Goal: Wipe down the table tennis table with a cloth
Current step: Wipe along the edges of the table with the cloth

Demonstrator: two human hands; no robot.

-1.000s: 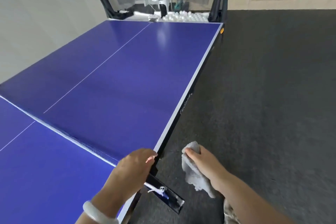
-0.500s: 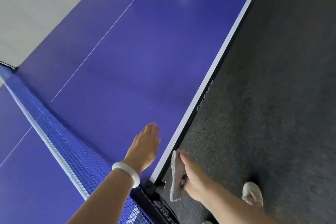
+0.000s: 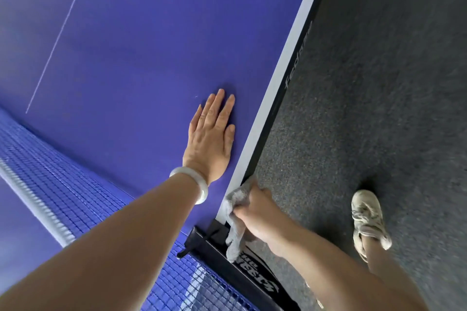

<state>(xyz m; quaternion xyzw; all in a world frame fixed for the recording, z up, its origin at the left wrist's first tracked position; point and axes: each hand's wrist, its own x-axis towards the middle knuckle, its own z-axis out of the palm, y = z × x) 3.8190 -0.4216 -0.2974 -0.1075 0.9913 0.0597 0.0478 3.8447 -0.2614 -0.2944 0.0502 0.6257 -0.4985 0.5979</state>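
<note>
Since half a second ago the left hand [image 3: 211, 139] has been laid flat on the table [image 3: 141, 40], where it had been hovering with the fingers lifted, and the cloth [image 3: 236, 217] has been carried from beside the net post [image 3: 227, 257] up against the table's side edge. The left hand is now seen palm down on the blue surface, fingers stretched out and held close together, nothing gripped in it; it lies just inside the white border line [image 3: 285, 63], a little beyond the net [image 3: 75, 197]. A pale bangle [image 3: 195, 183] is worn on the left wrist. The right hand [image 3: 255, 212] is closed around the grey cloth, with the fingers curled over it. The cloth is pressed against the dark side rail of the table just where the border line ends, near the post, and part of it is left hanging down from the fist, its lower end touching or overlapping the black post clamp; which of the two cannot be told. The two hands are kept apart, the left on top of the table and the right off its edge, with the border line between them. The net is stretched away from the post across the lower left of the view, its white top band blurred. Beside the table, dark carpet [image 3: 379, 108] is seen, and on it, well apart from the post, a light shoe [image 3: 367, 217] is planted.
</note>
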